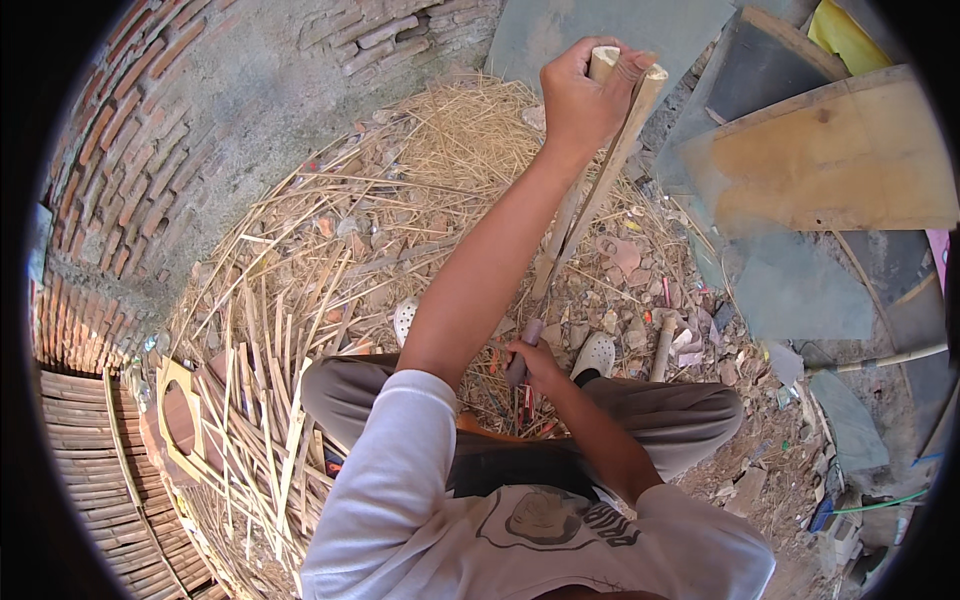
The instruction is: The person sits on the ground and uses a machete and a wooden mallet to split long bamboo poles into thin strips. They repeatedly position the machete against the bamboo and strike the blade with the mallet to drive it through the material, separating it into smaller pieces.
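Note:
My left hand (592, 92) is raised far out at the upper middle, its fingers wrapped around the top of a split bamboo piece (612, 178). The bamboo slants down toward my lap, its two halves apart at the top and close together lower down. Nearer my body, my right hand (543, 368) is closed around the thick brownish handle (524, 352) of a tool. The handle lies just below the bamboo's lower end. I cannot make out the tool's blade or whether it touches the bamboo.
Bamboo strips (262, 400) lie piled at my left, with straw-like shavings (465, 130) ahead. Broken rubble (625, 255) covers the ground around my white clogs (595, 355). A brick wall (150, 150) stands left; boards (830, 150) lean at the right. A short bamboo stick (663, 348) lies near my right knee.

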`<state>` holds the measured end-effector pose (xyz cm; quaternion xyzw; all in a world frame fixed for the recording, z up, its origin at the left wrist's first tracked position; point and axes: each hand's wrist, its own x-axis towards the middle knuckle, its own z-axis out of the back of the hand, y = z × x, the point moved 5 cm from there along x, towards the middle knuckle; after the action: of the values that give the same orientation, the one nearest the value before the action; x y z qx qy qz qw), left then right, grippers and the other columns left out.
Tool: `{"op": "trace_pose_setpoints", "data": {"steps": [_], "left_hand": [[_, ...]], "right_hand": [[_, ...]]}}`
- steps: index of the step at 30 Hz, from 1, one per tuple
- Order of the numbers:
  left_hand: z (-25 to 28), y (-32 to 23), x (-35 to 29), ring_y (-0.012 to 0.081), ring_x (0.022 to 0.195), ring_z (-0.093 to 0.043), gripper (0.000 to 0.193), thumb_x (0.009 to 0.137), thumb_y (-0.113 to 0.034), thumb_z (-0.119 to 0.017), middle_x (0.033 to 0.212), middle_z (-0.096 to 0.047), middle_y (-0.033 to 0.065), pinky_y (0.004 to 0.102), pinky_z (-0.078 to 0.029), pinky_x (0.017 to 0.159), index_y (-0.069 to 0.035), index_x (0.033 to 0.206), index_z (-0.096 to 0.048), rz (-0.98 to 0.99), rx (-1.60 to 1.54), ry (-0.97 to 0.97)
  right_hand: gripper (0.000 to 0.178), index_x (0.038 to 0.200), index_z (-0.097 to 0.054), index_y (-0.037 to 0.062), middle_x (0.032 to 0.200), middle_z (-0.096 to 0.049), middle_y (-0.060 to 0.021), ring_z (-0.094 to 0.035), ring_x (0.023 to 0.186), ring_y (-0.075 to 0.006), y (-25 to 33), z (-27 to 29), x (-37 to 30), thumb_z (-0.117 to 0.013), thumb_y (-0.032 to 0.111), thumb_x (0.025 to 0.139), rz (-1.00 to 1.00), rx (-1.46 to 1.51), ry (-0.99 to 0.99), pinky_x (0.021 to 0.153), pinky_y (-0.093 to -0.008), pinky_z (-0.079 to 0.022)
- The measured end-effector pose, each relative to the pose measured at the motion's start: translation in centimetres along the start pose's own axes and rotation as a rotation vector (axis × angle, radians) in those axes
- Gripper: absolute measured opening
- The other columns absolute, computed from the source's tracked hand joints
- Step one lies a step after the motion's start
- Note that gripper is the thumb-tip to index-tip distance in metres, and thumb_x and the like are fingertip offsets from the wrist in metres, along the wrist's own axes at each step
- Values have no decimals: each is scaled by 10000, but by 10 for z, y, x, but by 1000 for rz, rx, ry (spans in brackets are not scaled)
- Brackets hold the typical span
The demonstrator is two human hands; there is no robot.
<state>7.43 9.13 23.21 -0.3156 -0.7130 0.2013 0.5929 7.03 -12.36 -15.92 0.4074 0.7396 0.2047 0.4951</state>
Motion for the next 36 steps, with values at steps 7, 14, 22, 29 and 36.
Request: {"op": "trace_pose_setpoints", "data": {"steps": [7,14,22,29,36], "left_hand": [[7,-23,-20,81,686,-612,496,857,-478,-725,743,-665,32,236,-484,601,11,923,-674,4,-93,38],[20,-13,1,148,602,-558,621,863,-611,-636,669,-572,51,295,-472,617,9,870,-649,-100,71,42],[42,17,22,86,669,-486,510,983,-514,-501,694,-548,-16,295,-422,614,-63,765,-597,191,72,219],[51,20,27,91,641,-510,489,970,-488,-551,664,-564,-18,296,-425,567,-75,717,-618,139,115,73],[58,56,41,91,621,-528,540,920,-578,-585,664,-598,-5,292,-434,550,-79,723,-648,291,125,64]], "right_hand": [[991,1462,-220,20,1391,-402,-217,-440,1263,-309,309,-19,-119,-824,330,740,1027,-574,-298,1003,-457,-419],[738,1258,-517,-39,1179,-611,-197,-628,1063,-269,417,-95,-143,-809,254,647,1163,-907,-95,916,-390,-512],[466,1109,-540,-3,1039,-609,-116,-585,942,-192,423,-127,-128,-765,171,739,988,-840,-100,826,-342,-488],[399,1049,-600,-8,956,-653,-73,-609,853,-167,426,-132,-111,-763,167,730,1146,-870,-55,771,-331,-498],[355,1068,-628,5,978,-667,-76,-616,866,-163,417,-138,-107,-733,157,764,1221,-652,27,772,-326,-499]]}}
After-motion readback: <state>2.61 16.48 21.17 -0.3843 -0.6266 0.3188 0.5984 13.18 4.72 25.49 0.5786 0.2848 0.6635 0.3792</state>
